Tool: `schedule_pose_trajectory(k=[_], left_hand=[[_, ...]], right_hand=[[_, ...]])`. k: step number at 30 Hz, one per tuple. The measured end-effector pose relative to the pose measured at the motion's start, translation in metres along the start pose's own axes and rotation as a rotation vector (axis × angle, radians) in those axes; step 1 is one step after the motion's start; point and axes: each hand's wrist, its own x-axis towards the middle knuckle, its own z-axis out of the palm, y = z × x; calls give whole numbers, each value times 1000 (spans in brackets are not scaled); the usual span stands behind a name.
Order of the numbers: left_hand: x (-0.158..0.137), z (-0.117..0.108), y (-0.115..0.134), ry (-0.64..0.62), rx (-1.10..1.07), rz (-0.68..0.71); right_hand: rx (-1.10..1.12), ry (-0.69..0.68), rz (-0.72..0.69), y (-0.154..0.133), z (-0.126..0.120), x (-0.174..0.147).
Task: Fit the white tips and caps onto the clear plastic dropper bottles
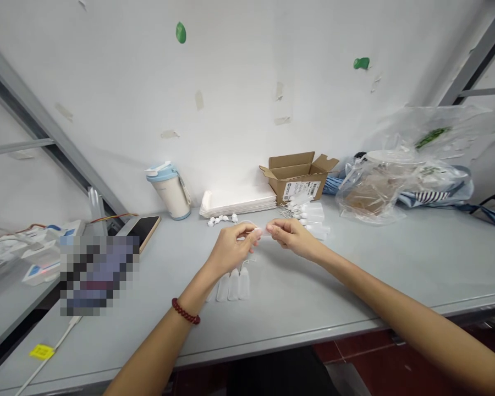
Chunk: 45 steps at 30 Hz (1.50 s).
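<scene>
My left hand [236, 246] and my right hand [291, 236] meet over the middle of the table. Between their fingertips they pinch a small translucent whitish piece [264, 232], mostly covered by the fingers. Below my left hand, several small translucent bottle-shaped pieces [233, 286] lie side by side, with a thin white string near their tops. Just behind my left hand is a short row of small white pieces [223, 220]. Beyond my right hand lies a pile of white translucent pieces [313, 213] with thin strings, partly hidden by the hand.
Against the wall stand a blue-lidded tumbler [171, 192], a stack of white flat sheets [239, 201] and an open cardboard box [299, 179]. Clear plastic bags [371, 192] sit at right. A phone [144, 231], a blurred-out screen [103, 275] and cables lie at left.
</scene>
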Motion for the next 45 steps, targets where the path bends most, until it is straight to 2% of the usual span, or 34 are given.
schedule_pose_trajectory(k=[4, 8, 15, 18, 20, 24, 26, 28, 31, 35, 45], left_hand=[[1, -1, 1, -41, 6, -112], [-1, 3, 1, -60, -37, -172], [-1, 7, 4, -25, 266, -8], [4, -10, -1, -46, 321, 2], [9, -30, -11, 32, 426, -3], [17, -69, -47, 347, 809, -81], [19, -79, -64, 385, 887, -85], [20, -82, -76, 336, 885, -75], [22, -78, -85, 263, 864, -79], [23, -74, -87, 260, 848, -99], [26, -75, -92, 322, 803, -21]], right_hand=[[-164, 56, -105, -9, 3, -4], [-133, 30, -75, -10, 3, -4], [186, -69, 125, -1, 1, 1], [120, -66, 163, -2, -4, 2], [-18, 19, 128, -3, -12, 3], [-286, 308, 12, -3, -41, 6], [-403, 416, -16, -1, -59, 7], [-515, 448, 1, 2, -75, 7], [-645, 351, 69, 6, -93, 4], [-734, 214, 150, 7, -102, -1], [-889, 96, 246, 10, -105, -6]])
